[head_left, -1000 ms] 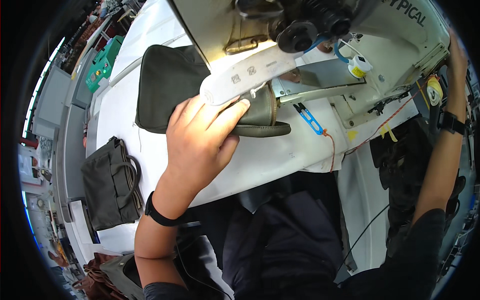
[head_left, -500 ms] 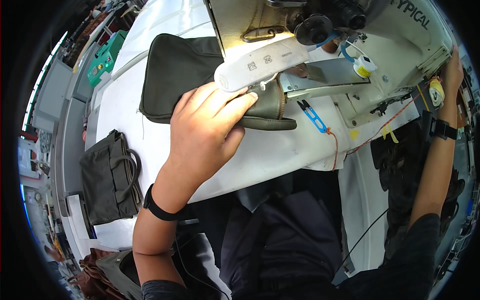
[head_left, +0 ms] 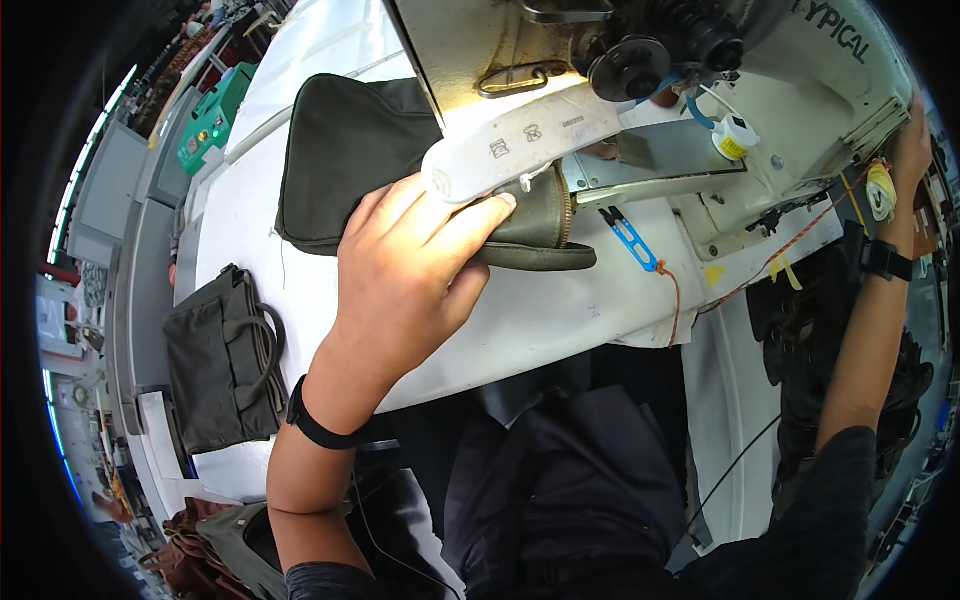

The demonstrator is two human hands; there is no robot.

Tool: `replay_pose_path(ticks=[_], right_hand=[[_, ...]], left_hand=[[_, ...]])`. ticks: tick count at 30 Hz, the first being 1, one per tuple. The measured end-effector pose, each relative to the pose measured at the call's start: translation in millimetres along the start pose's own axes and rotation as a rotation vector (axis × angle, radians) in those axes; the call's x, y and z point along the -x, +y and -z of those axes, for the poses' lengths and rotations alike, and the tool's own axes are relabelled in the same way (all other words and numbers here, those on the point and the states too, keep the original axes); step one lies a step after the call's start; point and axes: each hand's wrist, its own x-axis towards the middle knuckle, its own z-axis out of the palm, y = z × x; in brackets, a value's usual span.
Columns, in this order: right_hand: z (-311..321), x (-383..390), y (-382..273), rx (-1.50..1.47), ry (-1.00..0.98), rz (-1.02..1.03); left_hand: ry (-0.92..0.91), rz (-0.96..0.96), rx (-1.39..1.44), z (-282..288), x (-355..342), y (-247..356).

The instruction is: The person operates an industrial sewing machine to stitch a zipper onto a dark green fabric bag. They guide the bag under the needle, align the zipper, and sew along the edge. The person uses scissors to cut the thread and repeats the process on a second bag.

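Observation:
My left hand (head_left: 400, 265) grips the dark olive zippered bag (head_left: 340, 150) with curved fingers, fingertips beside the white sewing machine's (head_left: 830, 90) pale elongated guard (head_left: 520, 150). The bag's zipped end (head_left: 545, 215) lies at the narrow metal bed (head_left: 660, 170); the needle area is hidden behind the guard. At the far right, my right hand (head_left: 910, 150) reaches to the machine's end, fingers curled on something too hidden to make out. Blue thread snips (head_left: 630, 240) on an orange cord lie beside the bed.
A second olive bag (head_left: 215, 360) with handles lies on the white table (head_left: 500, 350) at left. A green device (head_left: 210, 130) stands beyond it. Brown and grey bags (head_left: 225, 540) are at lower left, dark items (head_left: 810, 340) at right, a yellow roll (head_left: 880, 195) near the right hand.
The view has shifted slightly. My right hand sits a little lower at the machine's end than a second ago; my left hand stays on the bag, with little visible change.

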Motion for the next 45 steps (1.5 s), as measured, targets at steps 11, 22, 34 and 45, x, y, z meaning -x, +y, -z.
replay_pose_path(ticks=[11,22,34,45], right_hand=[[-7,15,-13,-0.302,-0.169,-0.238],[-55,-143,69,0.237,-0.448,0.176],[-20,5,30,-0.385,-0.168,-0.131],[0,5,12,-0.459,-0.223,-0.368]], left_hand=[[0.042,-0.062,0.086,-10,15,-9],[0.054,-0.086,-0.002,-5,25,6],[-0.035,0.480,-0.025,12,37,113],[0.168,0.587,-0.077,-41,11,79]])
